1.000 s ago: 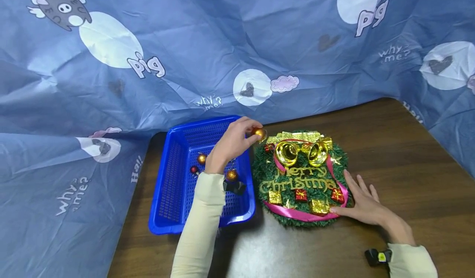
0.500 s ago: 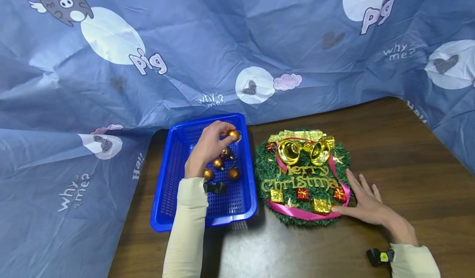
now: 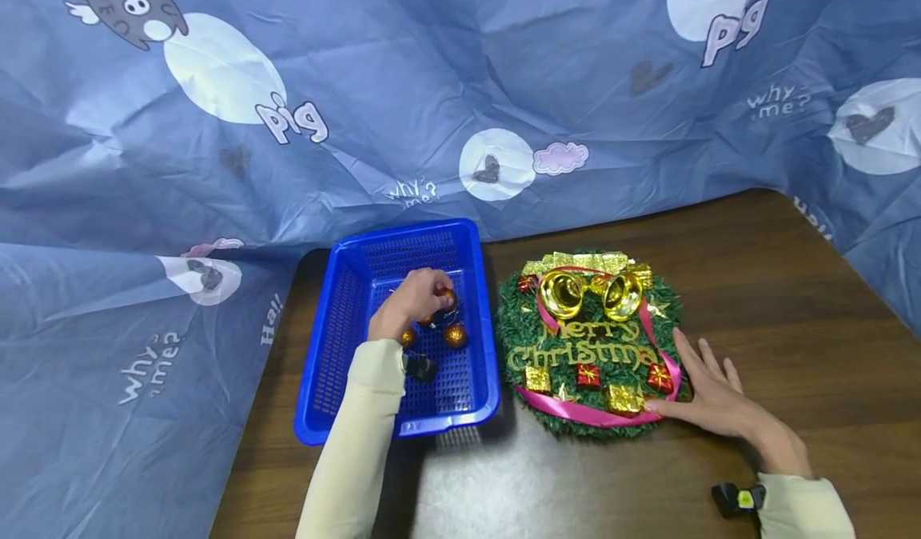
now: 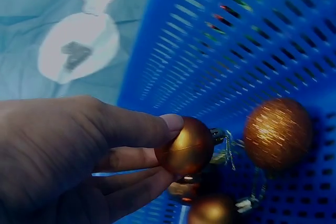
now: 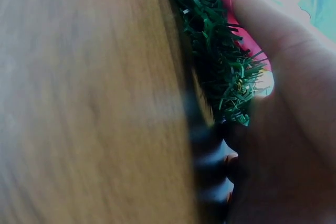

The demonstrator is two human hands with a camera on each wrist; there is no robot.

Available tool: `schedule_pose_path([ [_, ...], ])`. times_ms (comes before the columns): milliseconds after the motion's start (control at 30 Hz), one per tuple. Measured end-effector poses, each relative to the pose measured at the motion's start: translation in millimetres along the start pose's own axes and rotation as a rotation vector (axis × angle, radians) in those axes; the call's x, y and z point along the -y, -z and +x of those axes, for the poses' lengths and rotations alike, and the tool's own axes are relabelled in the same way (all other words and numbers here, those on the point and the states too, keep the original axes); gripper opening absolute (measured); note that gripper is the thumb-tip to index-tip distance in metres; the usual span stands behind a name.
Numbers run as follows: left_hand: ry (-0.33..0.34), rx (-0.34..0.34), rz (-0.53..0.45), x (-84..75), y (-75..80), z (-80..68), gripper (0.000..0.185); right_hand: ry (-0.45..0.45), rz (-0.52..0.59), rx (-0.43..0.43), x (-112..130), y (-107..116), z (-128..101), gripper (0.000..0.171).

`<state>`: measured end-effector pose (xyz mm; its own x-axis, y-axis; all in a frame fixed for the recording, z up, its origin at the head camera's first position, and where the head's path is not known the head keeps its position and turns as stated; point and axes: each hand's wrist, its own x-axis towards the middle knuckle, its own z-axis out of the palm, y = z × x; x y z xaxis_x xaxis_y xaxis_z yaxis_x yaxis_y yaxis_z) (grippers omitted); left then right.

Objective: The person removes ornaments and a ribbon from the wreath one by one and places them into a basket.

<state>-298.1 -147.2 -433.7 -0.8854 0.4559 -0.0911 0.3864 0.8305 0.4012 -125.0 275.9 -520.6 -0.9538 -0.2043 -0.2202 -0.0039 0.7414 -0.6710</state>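
Inside the blue plastic basket [image 3: 492,371], my left hand [image 3: 410,303] pinches a shiny gold Christmas ball [image 4: 186,146] between thumb and fingers. Its silver cap and string point right in the left wrist view. Close by lie a glittery gold ball [image 4: 278,134] and another smooth gold ball [image 4: 212,213]; the hand partly hides the others in the head view. My right hand [image 3: 719,399] rests with fingers spread at the right edge of a green Christmas wreath [image 3: 507,327], its thumb near the pink ribbon [image 3: 583,417].
Wreath and basket stand side by side on a brown wooden table [image 3: 777,307]. Gold bells [image 3: 561,295], "Merry Christmas" lettering and small gift boxes decorate the wreath. Blue printed cloth [image 3: 403,83] hangs behind the table and on its left.
My left hand has moved left from beside the wreath, over the basket, then down into it with the gold Christmas ball. My right hand has stayed at the wreath.
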Motion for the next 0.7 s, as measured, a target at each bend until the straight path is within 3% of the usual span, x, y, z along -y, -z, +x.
schedule_pose_path([
  [333,-0.045,0.067,0.129,-3.8,-11.2,4.2,0.011,0.002,-0.001,-0.006,-4,-2,0,0.116],
  [533,0.030,0.104,0.113,-5.8,-5.0,2.7,0.023,0.000,0.009,-0.003,-3,-1,0,0.116],
  [700,0.084,0.061,0.080,-11.8,11.0,-0.2,0.032,0.000,0.005,-0.006,-3,-1,0,0.116],
])
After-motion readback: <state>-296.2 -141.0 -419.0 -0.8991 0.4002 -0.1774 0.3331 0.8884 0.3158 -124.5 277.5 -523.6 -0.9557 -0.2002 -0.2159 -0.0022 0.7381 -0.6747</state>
